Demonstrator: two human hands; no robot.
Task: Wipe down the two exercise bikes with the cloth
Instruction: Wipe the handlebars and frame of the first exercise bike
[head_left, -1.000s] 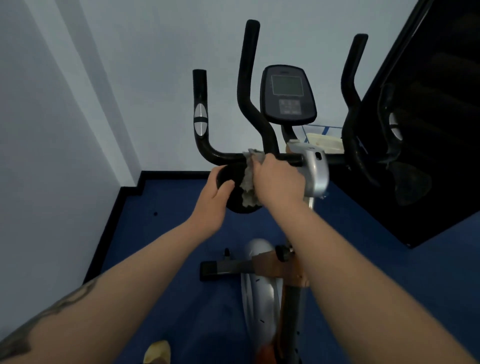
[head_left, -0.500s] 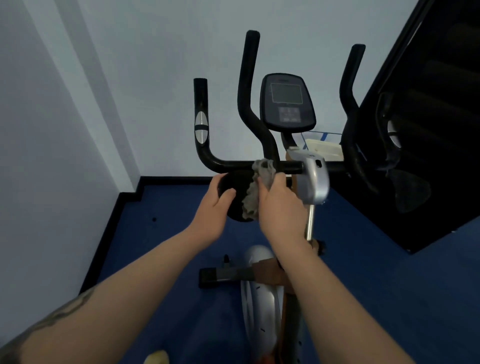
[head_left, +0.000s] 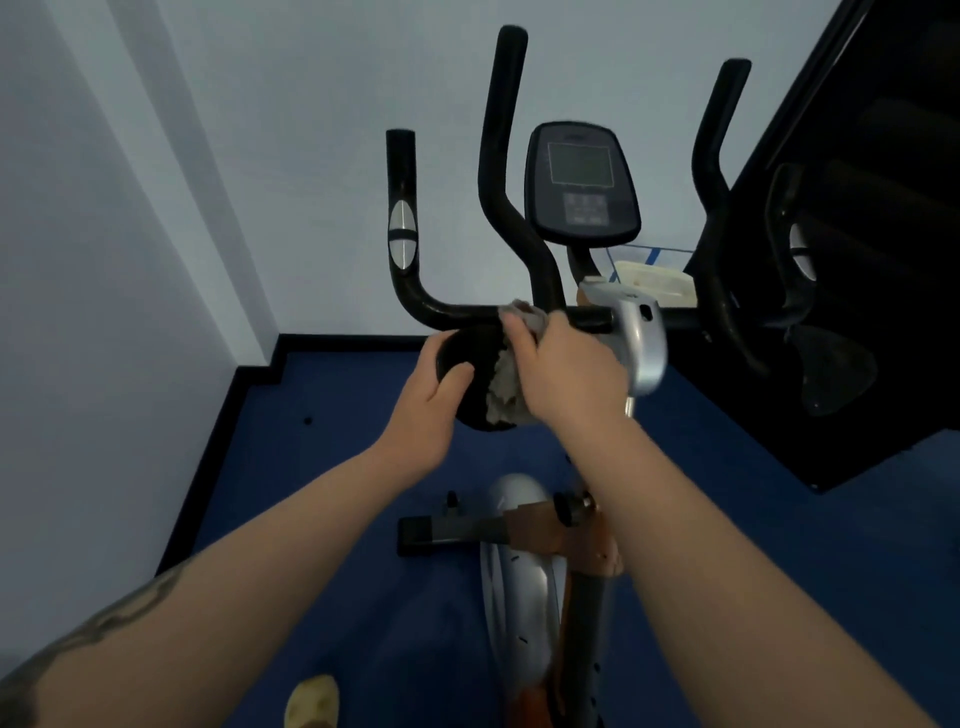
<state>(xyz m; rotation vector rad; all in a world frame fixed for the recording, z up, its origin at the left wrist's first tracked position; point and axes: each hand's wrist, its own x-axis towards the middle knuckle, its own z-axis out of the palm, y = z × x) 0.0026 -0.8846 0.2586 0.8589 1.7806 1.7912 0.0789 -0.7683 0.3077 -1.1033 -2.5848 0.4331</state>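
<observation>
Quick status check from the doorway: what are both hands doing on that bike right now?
Right hand shut on cloth, at the handlebar. Left hand gripping the black round pad. Nothing blocking the console.

Floor: blue covering, black skirting along the white walls.

The floor (head_left: 322, 467) carries the exercise bike (head_left: 519, 582), standing on a black stabiliser bar (head_left: 447, 532) laid crosswise. A black panel (head_left: 857, 364) rests on the floor at right. A small dark speck (head_left: 307, 420) lies near the left skirting (head_left: 208, 467).
</observation>
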